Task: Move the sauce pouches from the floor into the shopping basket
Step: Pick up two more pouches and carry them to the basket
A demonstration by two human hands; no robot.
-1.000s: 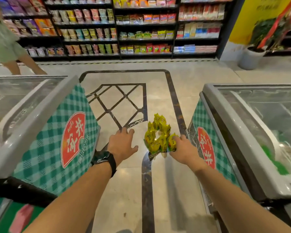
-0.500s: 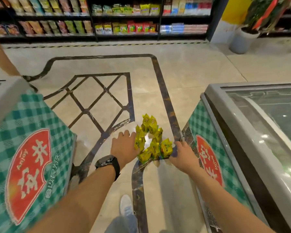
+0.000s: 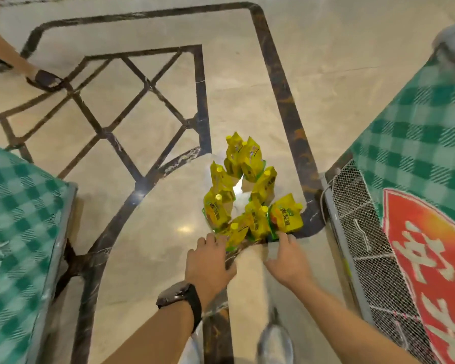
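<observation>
The sauce pouches (image 3: 250,195), yellow stand-up packs with yellow screw caps, stood upright in a rough ring on the pale marble floor (image 3: 326,74) just right of the frame's centre, inside the corner of a dark inlay band (image 3: 281,88). Both bare hands reached in from the bottom of the frame, palms down. The left hand (image 3: 208,261), with a black wristwatch (image 3: 180,298) on its wrist, lay at the ring's near-left edge with its fingers (image 3: 213,240) fairly straight and spread narrowly, their tips at the base of the nearest pouch; motion blur hid whether they touched it. The right hand (image 3: 286,258) sat at the near-right edge, its fingers (image 3: 284,239) likewise extended toward the lowest-right pouch and gripping nothing that could be made out. A chest freezer with green checked wrap (image 3: 19,232) filled the lower left, and a second freezer (image 3: 418,143) ran down the right side, carrying a red label (image 3: 431,258) with white characters and a wire mesh grille (image 3: 365,232) near the pouches. The person's grey shoe (image 3: 275,340) showed at the bottom between the forearms, and another person's sandalled foot (image 3: 46,78) stood in the upper left.
</observation>
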